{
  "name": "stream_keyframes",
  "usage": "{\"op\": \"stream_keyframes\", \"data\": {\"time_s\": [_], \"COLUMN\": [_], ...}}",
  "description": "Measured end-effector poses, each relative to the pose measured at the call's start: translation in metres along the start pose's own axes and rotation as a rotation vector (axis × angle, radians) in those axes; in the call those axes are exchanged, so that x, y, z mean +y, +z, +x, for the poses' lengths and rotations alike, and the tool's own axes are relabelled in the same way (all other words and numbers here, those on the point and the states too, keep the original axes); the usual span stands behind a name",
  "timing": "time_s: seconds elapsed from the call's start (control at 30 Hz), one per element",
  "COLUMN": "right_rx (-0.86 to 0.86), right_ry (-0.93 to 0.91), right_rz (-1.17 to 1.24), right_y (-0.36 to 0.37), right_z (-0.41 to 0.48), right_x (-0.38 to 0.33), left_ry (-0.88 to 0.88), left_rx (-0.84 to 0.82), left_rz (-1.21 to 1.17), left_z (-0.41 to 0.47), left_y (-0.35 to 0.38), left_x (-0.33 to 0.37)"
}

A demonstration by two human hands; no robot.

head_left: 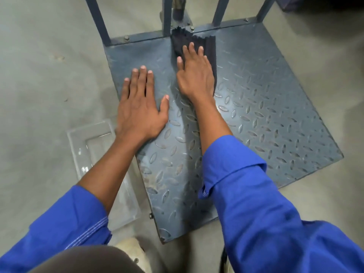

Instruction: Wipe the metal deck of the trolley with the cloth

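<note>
**Trolley deck** (pixel 256 99): blue-grey tread plate, low on the concrete floor (pixel 39 75). It lies under both palms and spreads widest past the little-finger side of the right hand (pixel 195 77).

**Cloth** (pixel 210 46): dark, ribbed, flattened beneath the right hand. Its free edge reaches just beyond the fingertips and touches the foot of the handle frame (pixel 167 20) at the deck's far edge.

**Right fingers** (pixel 191 49): straight, lying close together, thumb out to the side. They press the cloth down and do not pinch it.

**Left hand** (pixel 140 109): flat on bare plate, just beside the right thumb. Its fingers (pixel 142 75) are straight and nearly together, thumb splayed. It holds nothing and looks to be a brace.

**Clear plastic tray** (pixel 92 146): on the floor beside the left wrist, off the deck.

**Step, as judged**: a wiping stroke at its far reach, task mid-way.

**Next move, as judged**: draw the cloth back toward the wrist under even pressure, then shift toward the broad plate on the little-finger side. The raised tread may snag the fabric, so a flat palm is wanted
</note>
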State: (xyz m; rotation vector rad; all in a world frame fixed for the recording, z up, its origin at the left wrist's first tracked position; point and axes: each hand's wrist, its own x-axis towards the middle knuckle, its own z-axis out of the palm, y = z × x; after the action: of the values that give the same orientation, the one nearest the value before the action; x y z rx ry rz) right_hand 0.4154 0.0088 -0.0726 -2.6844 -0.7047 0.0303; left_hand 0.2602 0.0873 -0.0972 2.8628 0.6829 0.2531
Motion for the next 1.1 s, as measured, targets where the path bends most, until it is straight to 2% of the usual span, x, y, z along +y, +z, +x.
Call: {"op": "stream_keyframes", "data": {"time_s": [0.1, 0.27, 0.4, 0.47, 0.53, 0.6, 0.63, 0.7, 0.73, 0.77, 0.8, 0.87, 0.93, 1.0, 1.1], "right_rx": [-0.018, 0.05, 0.007, -0.064, -0.15, -0.219, -0.187, 0.127, 0.308, 0.409, 0.404, 0.163, -0.039, -0.116, -0.193], "right_ry": [-0.047, 0.015, 0.041, -0.037, -0.2, -0.271, -0.224, -0.043, 0.063, 0.164, 0.233, 0.189, -0.035, -0.229, -0.424], "right_rz": [0.024, 0.054, 0.024, 0.0, 0.014, 0.188, 0.328, 0.489, 0.46, 0.393, 0.319, 0.146, -0.013, -0.013, 0.159], "right_y": [-0.001, 0.0, -0.002, -0.004, -0.01, -0.018, -0.022, -0.032, -0.036, -0.038, -0.036, -0.024, -0.006, -0.002, -0.008], "right_z": [-0.015, -0.025, -0.004, 0.005, 0.003, -0.011, -0.018, -0.023, -0.021, -0.016, -0.006, 0.012, 0.021, 0.02, -0.011], "right_x": [0.0, 0.014, 0.004, -0.005, -0.012, -0.012, -0.007, 0.007, 0.013, 0.017, 0.016, 0.007, -0.003, -0.011, -0.003], "left_ry": [0.012, 0.018, 0.029, 0.035, 0.034, 0.027, 0.025, 0.025, 0.025, 0.024, 0.025, 0.022, 0.017, 0.02, 0.02], "left_rx": [-0.012, -0.014, -0.023, -0.011, -0.002, 0.005, 0.009, 0.018, 0.02, 0.017, 0.014, 0.012, 0.017, 0.016, 0.014], "left_rz": [0.01, 0.021, 0.002, -0.017, -0.035, -0.052, -0.053, -0.049, -0.047, -0.045, -0.044, -0.044, -0.045, -0.041, -0.043], "left_z": [0.001, 0.0, 0.0, -0.001, 0.0, 0.0, 0.0, 0.0, 0.0, 0.0, 0.0, 0.001, 0.001, 0.002, 0.002], "left_y": [0.0, 0.0, -0.003, -0.002, -0.003, -0.004, -0.004, -0.003, -0.002, -0.001, 0.0, 0.0, 0.0, -0.001, -0.003], "left_x": [-0.001, 0.002, 0.002, 0.0, -0.001, -0.002, -0.002, -0.002, -0.002, -0.001, -0.001, -0.002, -0.002, -0.001, 0.0]}}
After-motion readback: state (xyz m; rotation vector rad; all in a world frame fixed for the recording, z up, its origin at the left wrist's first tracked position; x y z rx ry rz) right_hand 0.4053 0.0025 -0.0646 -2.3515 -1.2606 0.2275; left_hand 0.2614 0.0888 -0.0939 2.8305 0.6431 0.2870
